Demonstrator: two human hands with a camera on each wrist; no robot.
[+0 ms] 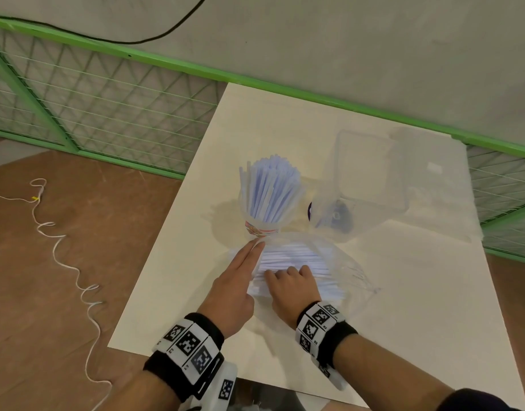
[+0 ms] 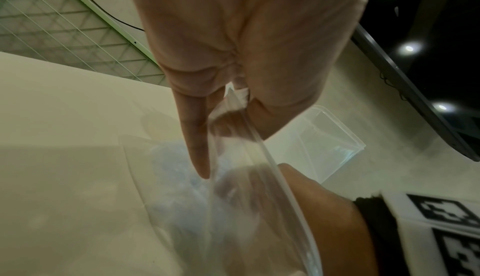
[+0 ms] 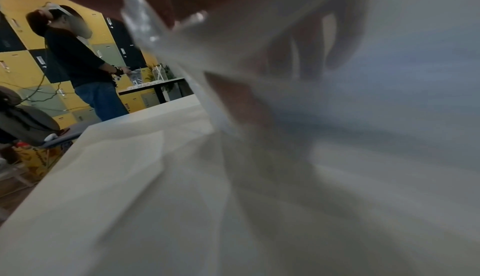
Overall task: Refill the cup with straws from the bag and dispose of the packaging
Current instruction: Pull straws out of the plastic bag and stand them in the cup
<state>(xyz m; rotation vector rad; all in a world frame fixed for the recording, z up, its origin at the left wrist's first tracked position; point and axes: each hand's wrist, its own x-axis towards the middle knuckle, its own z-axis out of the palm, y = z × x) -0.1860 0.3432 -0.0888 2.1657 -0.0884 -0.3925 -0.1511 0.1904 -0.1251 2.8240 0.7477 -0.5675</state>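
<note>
both forearms enter the head view from about 6 o'clock, bare between wrist and elbow. the left wrist band [image 1: 186, 348] is black knit cloth, wrapped with a row of white rectangular blocks, each printed with a black-and-white square code marker. a white boxy housing [image 1: 222, 384] with another marker hangs below it at about 5 o'clock from the band. the right wrist band [image 1: 326, 330] is the same: black cloth, white blocks, square markers with tiny printed numerals. at about 4 o'clock in the frame a dark sleeve [image 1: 474, 400] covers the right arm near the elbow. the left hand [image 1: 234, 289] and right hand [image 1: 290, 289] wear no gloves or rings.
</note>
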